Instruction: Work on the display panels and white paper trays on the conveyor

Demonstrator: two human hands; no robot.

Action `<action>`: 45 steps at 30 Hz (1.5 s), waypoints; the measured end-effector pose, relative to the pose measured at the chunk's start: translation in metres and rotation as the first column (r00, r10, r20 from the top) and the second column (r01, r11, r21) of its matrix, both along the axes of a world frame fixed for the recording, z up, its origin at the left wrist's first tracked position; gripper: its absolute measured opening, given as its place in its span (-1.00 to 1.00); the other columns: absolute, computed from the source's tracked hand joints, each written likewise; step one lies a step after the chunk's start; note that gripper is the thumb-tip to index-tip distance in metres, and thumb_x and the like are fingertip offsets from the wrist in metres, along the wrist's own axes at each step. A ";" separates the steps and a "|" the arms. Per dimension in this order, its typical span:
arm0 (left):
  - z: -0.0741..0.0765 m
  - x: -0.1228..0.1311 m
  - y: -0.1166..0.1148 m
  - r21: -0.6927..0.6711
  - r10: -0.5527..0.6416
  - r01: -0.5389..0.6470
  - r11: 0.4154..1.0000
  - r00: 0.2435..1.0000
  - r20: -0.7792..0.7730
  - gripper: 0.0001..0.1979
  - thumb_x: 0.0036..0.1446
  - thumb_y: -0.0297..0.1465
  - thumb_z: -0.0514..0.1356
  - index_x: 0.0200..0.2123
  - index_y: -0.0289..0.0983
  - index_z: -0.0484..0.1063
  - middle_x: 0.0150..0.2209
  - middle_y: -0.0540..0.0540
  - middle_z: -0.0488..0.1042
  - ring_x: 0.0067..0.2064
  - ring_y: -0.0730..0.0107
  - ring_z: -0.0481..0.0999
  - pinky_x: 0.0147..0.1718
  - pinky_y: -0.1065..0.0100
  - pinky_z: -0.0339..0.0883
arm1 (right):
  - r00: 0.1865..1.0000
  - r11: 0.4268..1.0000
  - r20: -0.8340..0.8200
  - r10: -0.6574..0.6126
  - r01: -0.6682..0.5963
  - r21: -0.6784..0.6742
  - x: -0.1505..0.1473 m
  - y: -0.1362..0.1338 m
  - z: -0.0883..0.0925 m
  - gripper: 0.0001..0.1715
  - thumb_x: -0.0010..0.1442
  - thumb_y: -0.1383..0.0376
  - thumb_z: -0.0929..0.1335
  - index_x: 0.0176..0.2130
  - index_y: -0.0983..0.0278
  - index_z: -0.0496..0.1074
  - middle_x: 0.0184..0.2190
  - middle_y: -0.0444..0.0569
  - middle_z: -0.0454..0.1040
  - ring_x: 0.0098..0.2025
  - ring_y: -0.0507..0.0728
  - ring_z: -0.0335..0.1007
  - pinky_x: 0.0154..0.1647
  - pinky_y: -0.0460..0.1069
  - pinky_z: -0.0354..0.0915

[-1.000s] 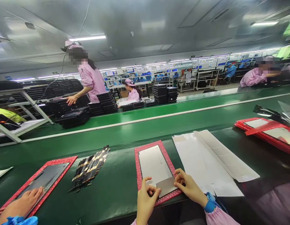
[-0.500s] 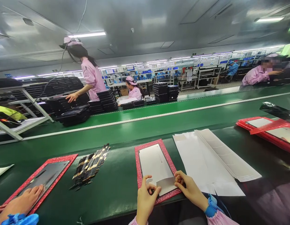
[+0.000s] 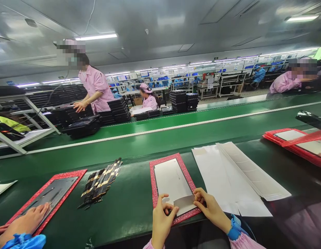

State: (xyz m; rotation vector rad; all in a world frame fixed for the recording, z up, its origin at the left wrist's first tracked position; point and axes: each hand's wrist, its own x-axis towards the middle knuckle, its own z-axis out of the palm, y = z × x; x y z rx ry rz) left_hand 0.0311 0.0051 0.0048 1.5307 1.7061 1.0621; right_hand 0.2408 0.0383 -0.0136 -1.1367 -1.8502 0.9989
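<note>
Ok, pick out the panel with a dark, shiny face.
The leftmost red-framed panel, a hand resting on it; the centre panel, at the left hand and right hand, is pale.

A factory assembly hall point(image 3: 160, 52), with green conveyor belts point(image 3: 150, 145), stacked black trays point(image 3: 119, 110) and pink-smocked workers point(image 3: 95, 86).

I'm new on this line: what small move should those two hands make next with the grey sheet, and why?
Probably lift the grey sheet gently off the white panel. The left hand and right hand are pinched at its two sides, and it lies across the panel's lower end, on the red mat.
</note>
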 end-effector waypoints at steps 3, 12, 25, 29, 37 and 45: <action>-0.002 0.000 -0.001 0.002 0.001 -0.001 1.000 1.000 -0.002 -0.58 -0.08 -0.23 0.22 -0.16 -0.20 0.17 -0.57 0.10 0.50 -0.54 0.39 0.36 -0.41 0.39 0.23 | 1.000 1.000 -0.001 0.005 -0.005 0.002 0.000 0.000 0.000 -0.82 0.15 0.30 0.22 -0.19 0.19 0.16 -0.47 -0.20 0.23 -0.45 -0.01 0.19 -0.39 -0.10 0.18; 0.003 0.001 -0.004 0.009 -0.005 0.005 1.000 1.000 -0.019 -0.58 -0.10 -0.24 0.24 -0.17 -0.19 0.19 -0.56 0.10 0.51 -0.53 0.39 0.37 -0.41 0.38 0.25 | 1.000 1.000 0.010 0.001 -0.001 0.011 0.000 -0.001 0.003 -0.83 0.15 0.29 0.22 -0.19 0.18 0.15 -0.48 -0.22 0.22 -0.46 -0.02 0.17 -0.40 -0.11 0.16; -0.002 0.000 -0.007 0.098 0.002 0.006 0.995 0.997 -0.075 -0.56 -0.08 -0.20 0.22 -0.14 -0.20 0.21 -0.52 0.06 0.50 -0.49 0.35 0.41 -0.34 0.32 0.29 | 1.000 1.000 0.005 0.001 -0.001 0.019 0.001 -0.001 -0.001 -0.81 0.14 0.29 0.22 -0.18 0.18 0.16 -0.48 -0.20 0.23 -0.46 -0.01 0.19 -0.39 -0.10 0.20; -0.002 -0.001 -0.008 0.091 -0.001 0.008 0.996 0.997 -0.073 -0.50 -0.18 -0.18 0.28 -0.15 -0.20 0.23 -0.51 0.07 0.50 -0.49 0.36 0.42 -0.34 0.33 0.29 | 1.000 1.000 0.017 0.002 -0.002 0.020 0.000 0.000 0.000 -0.81 0.14 0.28 0.22 -0.18 0.19 0.15 -0.47 -0.19 0.24 -0.45 -0.01 0.20 -0.38 -0.10 0.21; 0.000 -0.011 -0.011 0.070 -0.120 0.124 0.990 0.991 -0.058 -0.56 -0.06 -0.29 0.22 -0.09 -0.18 0.18 -0.43 0.05 0.53 -0.43 0.36 0.41 -0.29 0.33 0.28 | 1.000 1.000 0.019 -0.015 0.015 0.026 -0.001 -0.001 -0.001 -0.81 0.15 0.25 0.23 -0.18 0.18 0.17 -0.47 -0.19 0.26 -0.46 0.00 0.23 -0.40 -0.09 0.23; -0.005 -0.012 -0.014 0.117 -0.123 0.124 0.985 0.992 -0.017 -0.50 -0.06 -0.32 0.21 -0.02 -0.18 0.16 -0.39 0.04 0.56 -0.39 0.36 0.47 -0.28 0.34 0.33 | 0.980 0.975 0.142 -0.142 0.114 0.189 0.001 -0.007 -0.013 -0.71 0.20 0.26 0.20 -0.04 0.14 0.17 -0.18 -0.03 0.32 -0.16 0.09 0.31 -0.12 0.04 0.29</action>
